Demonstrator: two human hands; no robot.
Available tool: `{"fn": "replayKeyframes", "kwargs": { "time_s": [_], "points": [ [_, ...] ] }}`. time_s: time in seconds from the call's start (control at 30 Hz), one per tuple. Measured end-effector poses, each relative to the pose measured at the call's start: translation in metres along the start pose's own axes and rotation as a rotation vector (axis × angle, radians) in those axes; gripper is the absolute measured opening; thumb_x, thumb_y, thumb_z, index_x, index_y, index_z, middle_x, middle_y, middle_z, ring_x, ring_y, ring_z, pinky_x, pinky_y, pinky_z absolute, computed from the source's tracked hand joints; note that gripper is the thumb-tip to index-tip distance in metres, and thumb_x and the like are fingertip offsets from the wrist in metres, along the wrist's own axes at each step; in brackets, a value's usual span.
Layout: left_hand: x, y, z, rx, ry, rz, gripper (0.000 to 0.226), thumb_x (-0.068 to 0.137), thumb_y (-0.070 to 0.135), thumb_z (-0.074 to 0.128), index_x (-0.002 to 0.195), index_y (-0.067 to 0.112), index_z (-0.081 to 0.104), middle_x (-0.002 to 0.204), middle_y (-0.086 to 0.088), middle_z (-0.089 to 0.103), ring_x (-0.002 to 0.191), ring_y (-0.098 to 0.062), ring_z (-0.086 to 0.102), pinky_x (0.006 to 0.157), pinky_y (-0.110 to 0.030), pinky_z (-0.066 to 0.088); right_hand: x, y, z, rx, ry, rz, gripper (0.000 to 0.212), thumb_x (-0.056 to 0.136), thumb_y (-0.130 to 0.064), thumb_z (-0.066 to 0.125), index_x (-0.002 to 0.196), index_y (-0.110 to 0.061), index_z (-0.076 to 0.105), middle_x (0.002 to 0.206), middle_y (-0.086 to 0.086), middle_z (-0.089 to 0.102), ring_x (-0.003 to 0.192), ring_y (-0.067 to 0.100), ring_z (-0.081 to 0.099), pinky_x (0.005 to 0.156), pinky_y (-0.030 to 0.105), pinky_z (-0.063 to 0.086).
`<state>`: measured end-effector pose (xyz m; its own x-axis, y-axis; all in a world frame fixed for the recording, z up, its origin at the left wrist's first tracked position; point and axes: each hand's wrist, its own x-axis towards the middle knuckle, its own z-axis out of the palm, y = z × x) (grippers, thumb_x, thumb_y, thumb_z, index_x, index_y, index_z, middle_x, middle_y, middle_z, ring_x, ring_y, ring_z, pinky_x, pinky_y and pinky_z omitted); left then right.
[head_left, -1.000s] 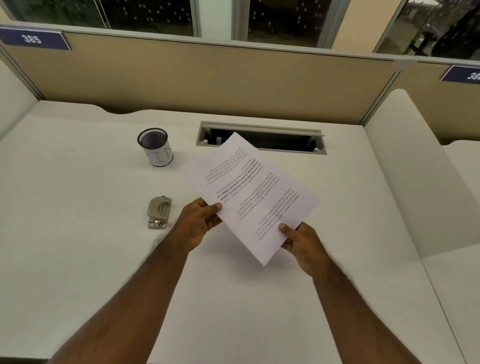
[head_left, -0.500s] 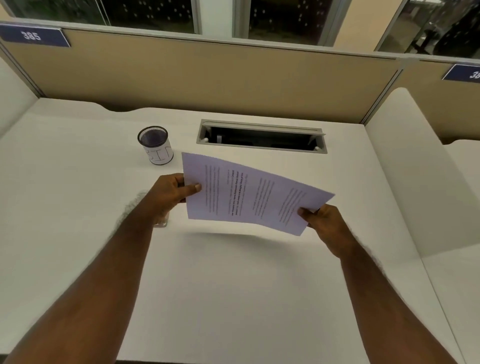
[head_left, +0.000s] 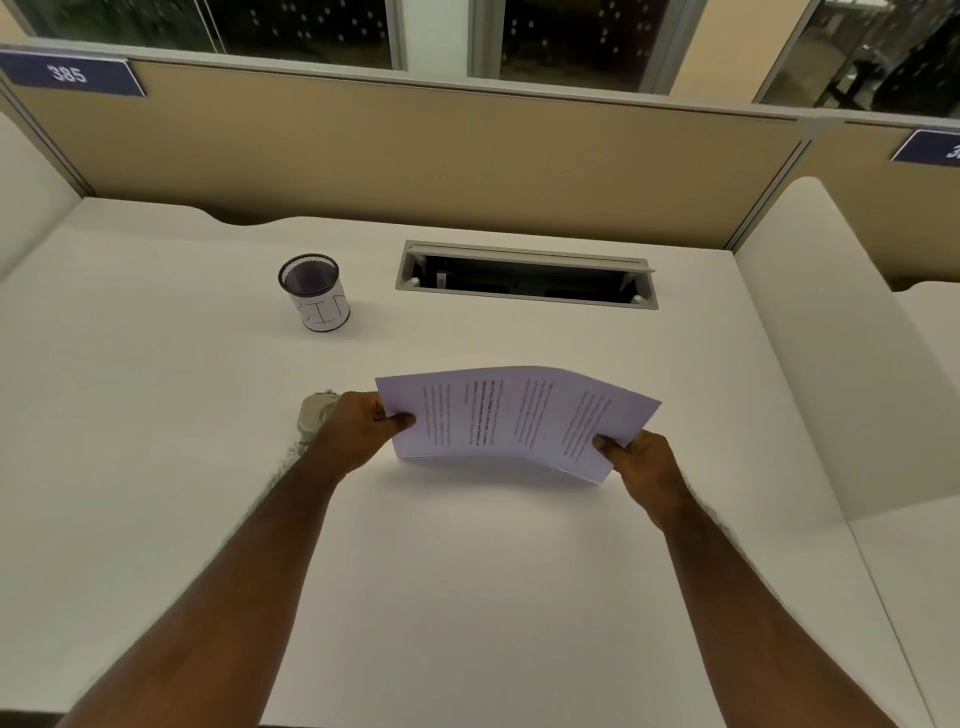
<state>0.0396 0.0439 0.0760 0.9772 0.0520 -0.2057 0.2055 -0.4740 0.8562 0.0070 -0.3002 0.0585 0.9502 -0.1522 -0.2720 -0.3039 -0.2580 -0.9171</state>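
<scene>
Fingers (head_left: 402, 420) of the left hand (head_left: 358, 431) pinch the left edge of the printed sheet (head_left: 514, 415); the right hand (head_left: 641, 462) pinches its right corner. Sheet held bowed above the bench (head_left: 156, 441); print too small to read; one sheet seen, any beneath it hidden. One metal desk tool (head_left: 313, 415), mostly hidden behind the left hand. One mesh cup (head_left: 314, 291), upright. One cable hatch (head_left: 524, 275), open.

The left hand (head_left: 358, 431) and right hand (head_left: 641, 462) pinch opposite ends of a printed sheet (head_left: 514, 421) above the desk (head_left: 467, 597).
</scene>
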Motion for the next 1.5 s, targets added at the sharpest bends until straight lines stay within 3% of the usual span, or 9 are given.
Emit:
{"fn": "replayKeyframes", "kwargs": {
  "time_s": [0.17, 0.37, 0.53, 0.73, 0.93, 1.1, 1.2, 1.33, 1.5],
  "points": [
    [0.004, -0.013, 0.003, -0.054, 0.008, -0.089, 0.022, 0.083, 0.011, 0.072, 0.105, 0.007, 0.073, 0.099, -0.006, 0.075, 0.093, -0.024, 0.069, 0.088, -0.039, 0.055, 0.001, 0.003, 0.002, -0.006, 0.069, -0.013, 0.021, 0.088, -0.017, 0.068, 0.109, -0.019, 0.066, 0.104, -0.003, 0.071, 0.104, 0.023, 0.067, 0.082, 0.024, 0.055],
    [-0.006, -0.014, 0.018, -0.683, -0.044, -0.350, 0.028, 0.086, 0.006, 0.066, 0.114, 0.003, 0.064, 0.107, -0.011, 0.074, 0.101, -0.031, 0.070, 0.074, -0.032, 0.058, -0.004, 0.003, 0.032, 0.242, 0.043, 0.277, 0.083, 0.086, -0.042, 0.066, 0.151, -0.018, 0.020, 0.145, 0.006, 0.046, 0.123, 0.025, 0.053, 0.097, 0.043, 0.047],
    [-0.037, -0.013, 0.062, -0.955, -0.033, -0.472, 0.034, 0.086, -0.001, 0.064, 0.120, 0.002, 0.060, 0.112, -0.015, 0.070, 0.091, -0.026, 0.070, 0.065, -0.031, 0.061, -0.007, -0.011, 0.065, 0.437, -0.189, 0.264, 0.045, 0.093, -0.030, 0.060, 0.135, -0.018, 0.049, 0.124, 0.002, 0.067, 0.106, 0.026, 0.067, 0.087, 0.044, 0.055],
    [-0.063, -0.028, 0.079, -0.760, -0.182, -0.500, 0.038, 0.084, 0.006, 0.070, 0.121, 0.002, 0.062, 0.105, -0.012, 0.075, 0.089, -0.028, 0.073, 0.076, -0.037, 0.061, 0.013, -0.003, 0.070, 0.314, -0.066, 0.255, 0.025, 0.096, -0.008, 0.052, 0.116, -0.017, 0.063, 0.113, 0.004, 0.070, 0.095, 0.022, 0.068, 0.071, 0.034, 0.058],
    [-0.061, -0.032, 0.032, -0.171, -0.715, -0.474, 0.041, 0.083, 0.043, 0.070, 0.110, 0.012, 0.069, 0.106, 0.001, 0.076, 0.090, -0.025, 0.074, 0.078, -0.033, 0.059, 0.029, 0.021, 0.063, 0.246, -0.018, 0.357, 0.021, 0.096, -0.009, 0.051, 0.111, -0.018, 0.063, 0.108, 0.006, 0.069, 0.084, 0.020, 0.067, 0.067, 0.033, 0.055],
    [-0.017, -0.045, -0.014, -0.112, -0.051, -0.299, 0.018, 0.083, 0.033, 0.069, 0.086, 0.016, 0.068, 0.099, -0.016, 0.073, 0.067, -0.024, 0.071, 0.062, -0.029, 0.051, 0.028, 0.036, 0.069, 0.265, -0.015, 0.400, 0.022, 0.096, -0.006, 0.049, 0.110, -0.016, 0.064, 0.107, 0.008, 0.070, 0.082, 0.021, 0.066, 0.067, 0.032, 0.054],
    [0.010, -0.065, -0.040, 0.181, 0.466, -0.238, 0.022, 0.081, 0.036, 0.060, 0.095, 0.021, 0.068, 0.109, -0.013, 0.067, 0.098, -0.030, 0.066, 0.081, -0.034, 0.049, 0.027, 0.041, 0.071, 0.263, -0.004, 0.381, 0.022, 0.095, -0.005, 0.051, 0.111, -0.014, 0.065, 0.106, 0.008, 0.070, 0.083, 0.023, 0.067, 0.069, 0.033, 0.056],
    [0.033, -0.094, -0.056, 0.384, 0.337, -0.517, 0.049, 0.086, 0.045, 0.058, 0.124, 0.015, 0.061, 0.130, -0.020, 0.052, 0.122, -0.040, 0.051, 0.102, -0.044, 0.042, 0.028, 0.048, 0.072, 0.226, -0.006, 0.347, 0.020, 0.094, -0.005, 0.054, 0.104, -0.014, 0.068, 0.106, 0.011, 0.072, 0.089, 0.031, 0.068, 0.077, 0.042, 0.058],
    [0.040, -0.105, -0.060, 0.178, 0.235, -0.469, 0.029, 0.080, 0.038, 0.062, 0.068, 0.011, 0.062, 0.078, -0.012, 0.063, 0.086, -0.035, 0.061, 0.078, -0.037, 0.050, 0.030, 0.055, 0.071, 0.167, -0.012, 0.325, 0.018, 0.093, -0.007, 0.056, 0.105, -0.013, 0.068, 0.107, 0.016, 0.072, 0.097, 0.039, 0.068, 0.082, 0.053, 0.057]
  ]
}}
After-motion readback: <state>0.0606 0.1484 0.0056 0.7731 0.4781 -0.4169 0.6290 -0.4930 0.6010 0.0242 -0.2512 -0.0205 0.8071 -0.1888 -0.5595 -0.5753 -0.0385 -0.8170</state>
